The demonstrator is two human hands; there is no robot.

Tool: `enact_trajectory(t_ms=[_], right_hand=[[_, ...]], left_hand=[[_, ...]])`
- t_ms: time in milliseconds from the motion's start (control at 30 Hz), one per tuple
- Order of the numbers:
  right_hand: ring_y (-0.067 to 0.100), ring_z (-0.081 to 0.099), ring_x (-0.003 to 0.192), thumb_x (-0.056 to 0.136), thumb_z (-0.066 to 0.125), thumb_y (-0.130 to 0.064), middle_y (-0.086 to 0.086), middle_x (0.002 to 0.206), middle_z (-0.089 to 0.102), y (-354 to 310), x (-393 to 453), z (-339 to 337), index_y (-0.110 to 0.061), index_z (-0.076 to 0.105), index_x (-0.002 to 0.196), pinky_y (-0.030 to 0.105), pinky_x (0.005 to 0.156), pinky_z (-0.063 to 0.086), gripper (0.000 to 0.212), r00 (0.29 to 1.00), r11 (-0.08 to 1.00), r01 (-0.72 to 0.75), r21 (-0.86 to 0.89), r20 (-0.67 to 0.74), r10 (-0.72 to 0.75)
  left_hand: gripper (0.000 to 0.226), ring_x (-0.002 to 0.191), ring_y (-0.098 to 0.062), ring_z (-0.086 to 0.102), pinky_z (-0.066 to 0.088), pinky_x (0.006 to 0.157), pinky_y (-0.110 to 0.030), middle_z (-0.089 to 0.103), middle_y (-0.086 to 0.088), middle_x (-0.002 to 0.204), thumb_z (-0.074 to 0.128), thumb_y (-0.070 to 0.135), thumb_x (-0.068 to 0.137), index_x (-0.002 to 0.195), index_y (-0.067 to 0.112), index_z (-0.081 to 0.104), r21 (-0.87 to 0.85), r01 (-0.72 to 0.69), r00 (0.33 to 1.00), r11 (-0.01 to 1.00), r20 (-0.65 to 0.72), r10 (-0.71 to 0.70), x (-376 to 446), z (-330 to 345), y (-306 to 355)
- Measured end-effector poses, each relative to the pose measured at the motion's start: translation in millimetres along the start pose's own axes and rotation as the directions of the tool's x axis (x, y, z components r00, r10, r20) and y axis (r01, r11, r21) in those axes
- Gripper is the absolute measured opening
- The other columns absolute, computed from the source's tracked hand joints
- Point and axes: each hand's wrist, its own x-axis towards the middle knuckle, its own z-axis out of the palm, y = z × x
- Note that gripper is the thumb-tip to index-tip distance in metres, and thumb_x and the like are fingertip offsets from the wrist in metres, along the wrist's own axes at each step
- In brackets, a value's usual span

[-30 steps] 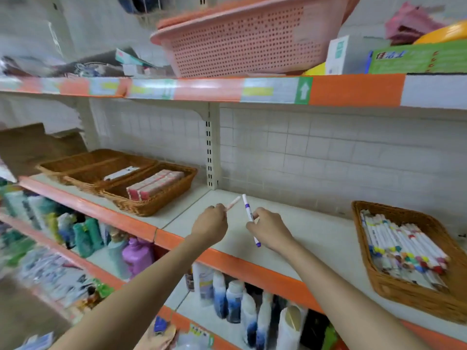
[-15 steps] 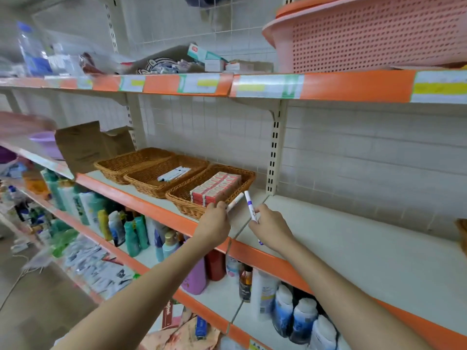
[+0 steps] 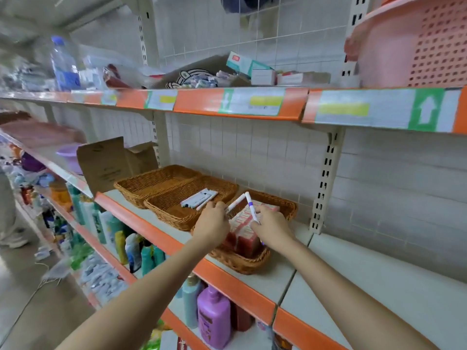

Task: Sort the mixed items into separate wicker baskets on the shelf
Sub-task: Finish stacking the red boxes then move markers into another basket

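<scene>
Both hands hover over the nearest wicker basket [image 3: 242, 263], which holds red and pink boxes [image 3: 243, 229]. The left hand [image 3: 212, 227] grasps a white marker [image 3: 236, 202]; the right hand [image 3: 271, 227] grasps a purple-banded marker [image 3: 251, 206]. Beyond them, the middle basket [image 3: 177, 210] holds a few markers [image 3: 198, 199]. The farthest basket [image 3: 149, 181] sits beside a cardboard box [image 3: 106, 164].
</scene>
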Motion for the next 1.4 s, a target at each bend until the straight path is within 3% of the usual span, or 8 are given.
enact_trajectory(t_ms=[267,400,500,833,967,1033,1167,1400], right_hand=[[0.016,0.053,0.065,0.094,0.052,-0.022,-0.002,0.075,0.055,-47,60,54,-0.017,0.056,0.119,0.027,0.051,0.033,0.025,1.000,0.999,-0.013,0.034,-0.016,0.014],[0.027,0.061,0.085,0.091,0.053,-0.022,0.006,0.087,0.063,-82,87,88,-0.016,0.060,0.118,0.028,0.062,0.037,0.029,0.997,0.998,-0.062,0.027,-0.040,0.063],[0.030,0.062,0.086,0.090,0.053,-0.020,0.009,0.088,0.065,-106,105,108,-0.013,0.061,0.115,0.030,0.065,0.042,0.027,0.995,0.997,-0.083,0.005,-0.054,0.083],[0.033,0.061,0.094,0.088,0.049,-0.020,0.015,0.103,0.066,-122,172,140,-0.009,0.063,0.096,0.029,0.063,0.035,0.020,0.983,0.953,-0.182,-0.244,-0.020,0.183],[0.030,0.061,0.093,0.091,0.049,-0.018,0.014,0.107,0.064,-111,201,150,-0.017,0.045,0.073,0.027,0.061,0.036,0.017,0.976,0.923,-0.202,-0.327,0.016,0.219],[0.031,0.061,0.100,0.092,0.047,-0.014,0.014,0.112,0.063,-104,211,154,-0.015,0.053,0.087,0.027,0.066,0.038,0.008,0.969,0.905,-0.216,-0.366,0.032,0.245],[0.033,0.056,0.113,0.095,0.043,-0.007,0.014,0.125,0.057,-97,223,161,-0.010,0.048,0.131,0.031,0.073,0.042,0.037,0.962,0.865,-0.250,-0.434,-0.009,0.274],[0.031,0.060,0.102,0.096,0.043,-0.012,0.013,0.116,0.061,-90,228,165,-0.010,0.056,0.122,0.033,0.070,0.042,0.029,0.965,0.825,-0.208,-0.525,0.026,0.260]], left_hand=[[0.029,0.105,-0.029,0.055,0.045,0.083,-0.036,0.053,-0.012,0.120,0.041,0.016,0.097,0.122,0.008,0.055,-0.006,-0.019,1.000,1.000,0.012,0.019,63,-20,-75],[0.022,0.088,-0.025,0.061,0.043,0.063,-0.031,0.065,-0.009,0.100,0.051,0.013,0.087,0.106,0.011,0.062,-0.030,-0.024,0.997,0.999,0.073,0.026,100,-44,-127],[0.014,0.083,-0.026,0.064,0.052,0.066,-0.037,0.067,-0.007,0.090,0.055,0.010,0.083,0.094,0.008,0.064,-0.073,-0.019,0.994,0.997,0.108,0.027,123,-59,-156],[0.002,0.074,-0.016,0.060,0.054,0.067,-0.028,0.068,-0.006,0.089,0.067,0.015,0.087,0.087,0.015,0.065,-0.056,-0.102,0.959,0.993,0.260,0.113,179,-49,-192],[0.016,0.082,-0.017,0.063,0.053,0.065,-0.023,0.067,-0.004,0.098,0.068,0.018,0.088,0.102,0.012,0.066,-0.037,-0.117,0.942,0.992,0.312,0.123,201,-37,-198],[0.020,0.092,-0.020,0.065,0.055,0.078,-0.028,0.067,-0.003,0.104,0.068,0.018,0.088,0.107,0.013,0.065,-0.029,-0.137,0.940,0.990,0.310,0.139,213,-31,-200],[0.023,0.101,-0.023,0.061,0.051,0.084,-0.030,0.066,-0.006,0.110,0.065,0.017,0.088,0.111,0.014,0.064,0.019,-0.250,0.929,0.968,0.286,0.234,234,-15,-196],[0.021,0.106,-0.027,0.057,0.047,0.087,-0.032,0.055,-0.009,0.118,0.049,0.010,0.095,0.109,0.006,0.064,0.161,-0.454,0.855,0.876,0.355,0.378,253,6,-191]])
